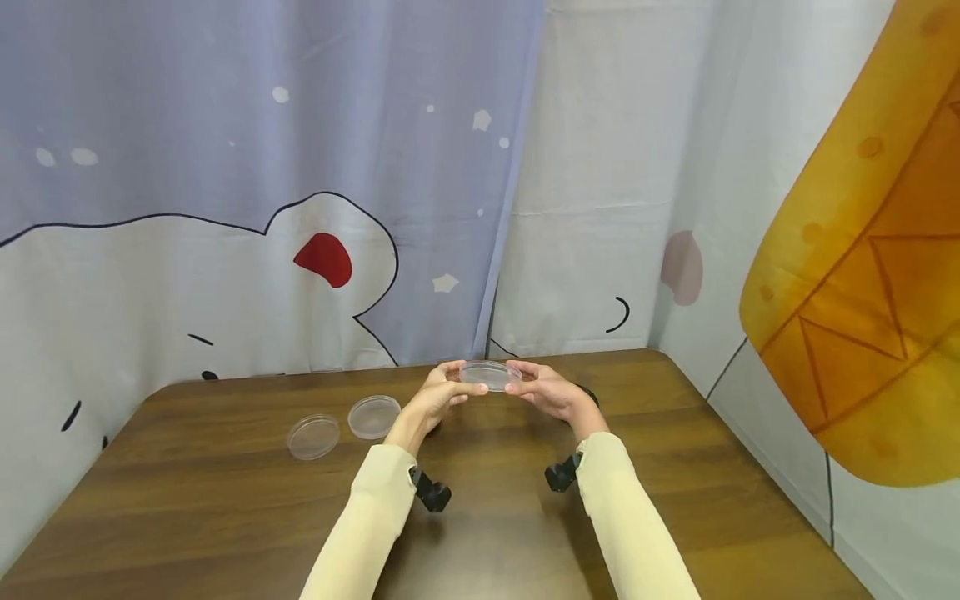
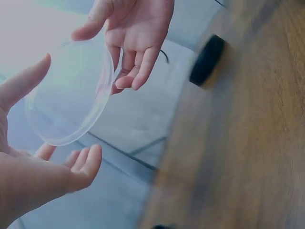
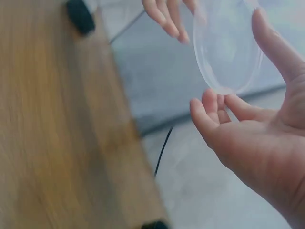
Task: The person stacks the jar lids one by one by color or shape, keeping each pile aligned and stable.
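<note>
A clear, shallow petri dish (image 1: 491, 376) is held up between my two hands above the far part of the wooden table. My left hand (image 1: 437, 396) pinches its left edge, thumb at the near side and fingertips at the rim beneath. On the opposite edge, my right hand (image 1: 553, 392) grips it the same way. In the left wrist view the round dish (image 2: 71, 93) appears see-through, with the outer fingers of both hands spread off it. The right wrist view shows the dish (image 3: 226, 47) in part, cut off by the top border.
Two more clear round dishes lie on the table left of my hands, one nearer (image 1: 313, 437) and one farther (image 1: 374, 417). A black object (image 2: 207, 61) shows near the table's edge in the left wrist view. Printed curtains (image 1: 600, 167) hang behind the table (image 1: 225, 508).
</note>
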